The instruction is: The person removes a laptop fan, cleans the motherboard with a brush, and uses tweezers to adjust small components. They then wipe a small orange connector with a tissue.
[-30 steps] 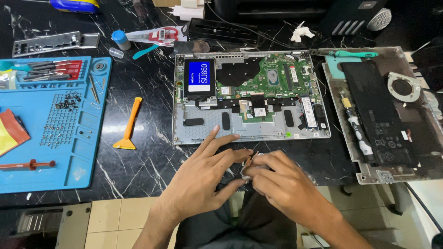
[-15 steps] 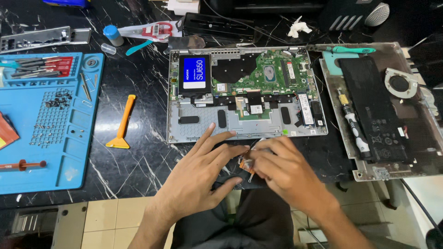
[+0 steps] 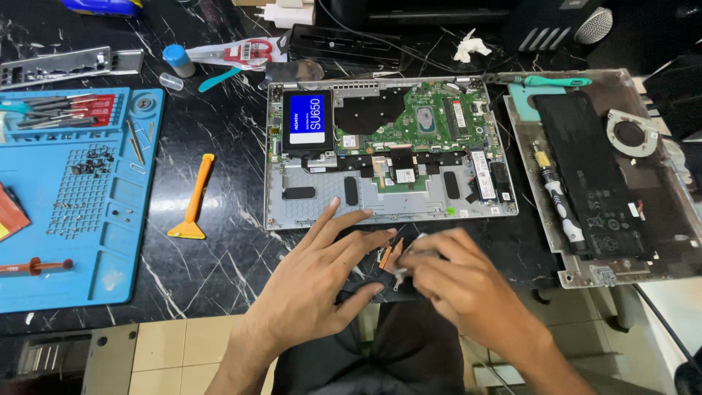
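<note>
Black marble-patterned worktop (image 3: 219, 271), seen from above, bearing all items; blue silicone repair mat (image 3: 110, 241) at its left edge, carrying loose screws (image 3: 91, 162) on a dotted grid, a rack of screwdriver bits (image 3: 66, 110) at the top and a syringe with an orange plunger (image 3: 33, 265) near the bottom. Opened laptop chassis (image 3: 387, 157) at centre, underside up; green motherboard (image 3: 431, 121) in its upper right part, blue-labelled solid-state drive (image 3: 307, 121) in its upper left part. Removed bottom cover (image 3: 629, 241) to the right of the chassis, lying inside up; flat black battery (image 3: 592, 175) resting in it, round cooling fan (image 3: 630, 133) beside the battery, black-handled screwdriver (image 3: 559, 201) along the battery's left side; teal spudger (image 3: 545, 80) across the cover's upper edge. Orange plastic scraper (image 3: 194, 201) between mat and chassis, blade end toward the viewer. Left hand (image 3: 322, 278) just below the chassis front edge, palm down, fingers spread and pressed flat on a dark flat part at the worktop edge, not clenched. Right hand (image 3: 457, 281) touching the left hand's fingertips, fingers curled and pinched around a small component (image 3: 406, 263); motion blur hides its exact form; small orange pieces (image 3: 389, 254) stand between the two hands, just beside the component, at the near edge of the worktop in front of the chassis.
</note>
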